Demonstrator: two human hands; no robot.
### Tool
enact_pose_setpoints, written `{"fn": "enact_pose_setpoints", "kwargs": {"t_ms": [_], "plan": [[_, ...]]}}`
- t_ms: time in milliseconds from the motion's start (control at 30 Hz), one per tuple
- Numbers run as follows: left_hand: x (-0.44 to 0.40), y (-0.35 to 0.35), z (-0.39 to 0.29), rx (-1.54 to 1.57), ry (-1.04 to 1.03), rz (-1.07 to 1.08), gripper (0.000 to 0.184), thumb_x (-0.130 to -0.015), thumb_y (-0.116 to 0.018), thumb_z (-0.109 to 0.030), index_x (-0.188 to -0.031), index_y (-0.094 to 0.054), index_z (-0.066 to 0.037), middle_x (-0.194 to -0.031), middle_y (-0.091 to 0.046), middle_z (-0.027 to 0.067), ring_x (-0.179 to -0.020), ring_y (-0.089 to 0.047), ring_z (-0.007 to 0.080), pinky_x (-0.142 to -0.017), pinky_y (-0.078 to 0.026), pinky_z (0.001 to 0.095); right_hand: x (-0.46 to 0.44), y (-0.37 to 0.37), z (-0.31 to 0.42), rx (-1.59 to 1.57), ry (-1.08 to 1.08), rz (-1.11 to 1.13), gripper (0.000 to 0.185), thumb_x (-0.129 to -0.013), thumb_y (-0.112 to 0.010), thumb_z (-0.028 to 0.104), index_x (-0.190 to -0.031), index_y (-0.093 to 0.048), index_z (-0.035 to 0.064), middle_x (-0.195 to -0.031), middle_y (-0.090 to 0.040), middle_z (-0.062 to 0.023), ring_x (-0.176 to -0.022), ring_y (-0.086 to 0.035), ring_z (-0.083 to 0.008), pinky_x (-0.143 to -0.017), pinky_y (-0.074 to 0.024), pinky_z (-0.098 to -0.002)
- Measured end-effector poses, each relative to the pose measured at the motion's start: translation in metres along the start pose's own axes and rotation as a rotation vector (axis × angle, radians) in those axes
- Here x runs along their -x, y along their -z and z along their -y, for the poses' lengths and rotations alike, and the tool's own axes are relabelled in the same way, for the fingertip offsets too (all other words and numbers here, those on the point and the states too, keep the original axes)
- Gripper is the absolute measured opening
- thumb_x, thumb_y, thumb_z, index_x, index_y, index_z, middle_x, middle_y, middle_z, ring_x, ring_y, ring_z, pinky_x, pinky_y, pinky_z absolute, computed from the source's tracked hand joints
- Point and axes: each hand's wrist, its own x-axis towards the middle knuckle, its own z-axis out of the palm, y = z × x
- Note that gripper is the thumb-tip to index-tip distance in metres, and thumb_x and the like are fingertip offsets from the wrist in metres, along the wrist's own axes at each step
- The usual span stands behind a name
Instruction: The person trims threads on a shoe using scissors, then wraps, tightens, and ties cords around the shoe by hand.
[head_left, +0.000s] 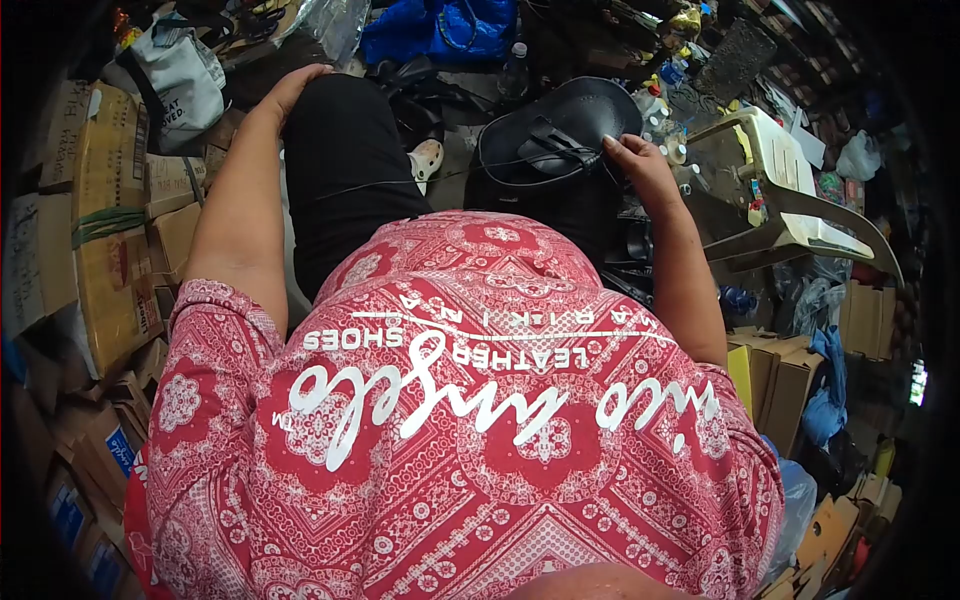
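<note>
A black leather piece (590,105), shaped like a sandal or shoe with straps, rests on my right knee. My right hand (637,165) is at its right edge, with thumb and fingertips pinched together on something thin and dark, too small to make out. A thin dark thread (375,183) runs from the leather leftward across my lap. On the outer side of my left knee lies my left hand (303,82), its fingers extended over the black trousers (345,140), partly hidden by the knee.
Cardboard boxes (110,230) are stacked at the left. A white plastic chair (790,190) stands at the right. Ahead are a blue bag (440,35), a clear bottle (516,70) and small containers (655,110). A light-coloured clog (427,160) shows between my knees.
</note>
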Motion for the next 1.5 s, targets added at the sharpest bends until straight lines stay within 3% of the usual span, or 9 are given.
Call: {"fn": "enact_pose_setpoints", "kwargs": {"t_ms": [367,633,933,1233,1267,1300,1500], "plan": [[-0.012,-0.001,-0.002,0.037,0.026,0.038,0.028,-0.085,-0.054,-0.032,-0.099,-0.066,-0.010,-0.088,-0.066,0.0010,-0.079,-0.060,0.0106,-0.074,-0.046,0.0234,-0.003,-0.003,-0.006,-0.044,0.026,-0.006,0.035,-0.085,-0.063,0.036,-0.068,-0.053,0.0073,-0.062,-0.043,0.0070,-0.060,-0.034,-0.0035,-0.053,-0.0286,-0.0221],[-0.026,-0.015,0.000,0.068,0.111,0.027,0.031,-0.082,-0.056,-0.036,-0.094,-0.067,-0.009,-0.082,-0.066,0.0040,-0.068,-0.061,0.0150,-0.067,-0.049,0.0261,-0.003,-0.003,-0.001,0.025,0.028,-0.022,0.036,-0.085,-0.063,0.036,-0.068,-0.055,0.0048,-0.062,-0.046,0.0051,-0.061,-0.038,-0.0046,-0.055,-0.0335,-0.0235],[-0.073,-0.025,0.018,0.049,0.124,0.095,0.026,-0.083,-0.056,-0.032,-0.087,-0.065,-0.008,-0.076,-0.064,0.0025,-0.062,-0.059,0.0137,-0.061,-0.048,0.0247,-0.001,-0.006,-0.006,0.134,0.015,-0.078,0.038,-0.083,-0.065,0.037,-0.076,-0.059,-0.0001,-0.065,-0.054,-0.0012,-0.062,-0.045,-0.0075,-0.058,-0.0396,-0.0271],[-0.116,-0.048,0.031,0.050,0.212,0.190,0.028,-0.078,-0.058,-0.033,-0.086,-0.065,-0.007,-0.073,-0.064,0.0042,-0.058,-0.058,0.0144,-0.058,-0.047,0.0269,0.011,-0.008,0.007,0.088,-0.093,-0.111,0.035,-0.083,-0.066,0.035,-0.077,-0.060,0.0007,-0.065,-0.054,-0.0002,-0.062,-0.045,-0.0071,-0.058,-0.0396,-0.0269],[-0.125,-0.050,0.035,0.033,0.197,0.175,0.029,-0.077,-0.059,-0.034,-0.086,-0.065,-0.007,-0.073,-0.064,0.0043,-0.057,-0.058,0.0144,-0.057,-0.047,0.0266,0.011,-0.011,0.005,0.098,-0.022,-0.143,0.036,-0.085,-0.064,0.032,-0.065,-0.048,0.0068,-0.061,-0.038,0.0073,-0.060,-0.032,-0.0036,-0.052,-0.0290,-0.0238],[-0.086,-0.063,0.052,0.040,0.196,0.149,0.029,-0.077,-0.059,-0.034,-0.086,-0.065,-0.007,-0.073,-0.064,0.0043,-0.057,-0.058,0.0144,-0.057,-0.047,0.0266,0.047,-0.002,-0.007,0.095,-0.006,-0.121,0.036,-0.085,-0.064,0.032,-0.065,-0.048,0.0068,-0.061,-0.038,0.0073,-0.060,-0.032,-0.0036,-0.052,-0.0290,-0.0238],[-0.099,-0.086,0.041,0.037,0.208,0.233,0.024,-0.079,-0.058,-0.030,-0.083,-0.064,-0.007,-0.072,-0.063,0.0043,-0.059,-0.058,0.0143,-0.058,-0.046,0.0265,0.057,0.003,-0.006,0.073,-0.061,-0.140,0.034,-0.085,-0.065,0.031,-0.067,-0.050,0.0059,-0.063,-0.039,0.0071,-0.061,-0.033,-0.0038,-0.053,-0.0299,-0.0236]]}}
